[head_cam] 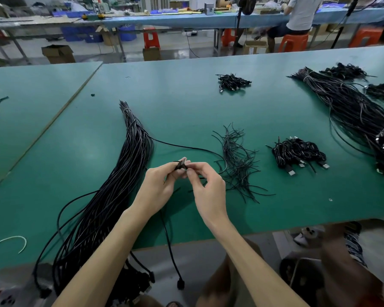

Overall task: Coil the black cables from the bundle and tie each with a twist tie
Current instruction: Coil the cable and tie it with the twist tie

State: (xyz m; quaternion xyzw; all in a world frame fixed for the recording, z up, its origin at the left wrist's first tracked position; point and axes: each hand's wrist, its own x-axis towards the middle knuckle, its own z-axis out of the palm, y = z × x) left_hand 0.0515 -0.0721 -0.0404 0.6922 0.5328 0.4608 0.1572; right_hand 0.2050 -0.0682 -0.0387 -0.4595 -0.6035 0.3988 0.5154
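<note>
**Both hands pinching one cable above the table**

The left hand (pixel 157 185) and right hand (pixel 207 185) meet fingertip to fingertip above the green table (pixel 186 103). Each has its fingers curled, and thumb and fingers pinch a small black part of a cable (pixel 179 166). Whether that part is a connector or a folded length cannot be told. Below the left hand the cable drops over the table's front edge and ends in a plug (pixel 180 284). A single strand (pixel 186 147) leaves the bundle (pixel 120 173) and arcs rightward toward the right hand.

The bundle lies left of the hands. It spills over the front edge and runs back to a bound tip. A loose pile of ties (pixel 237 160) lies just right of the hands, partly under the strand's arc. Farther right sits a heap of coils (pixel 297 152) with connectors showing. A smaller heap (pixel 233 82) lies well behind them. A far bundle (pixel 353 114) stretches along the table's right side. A white loop (pixel 9 242) lies near the front edge at far left.
</note>
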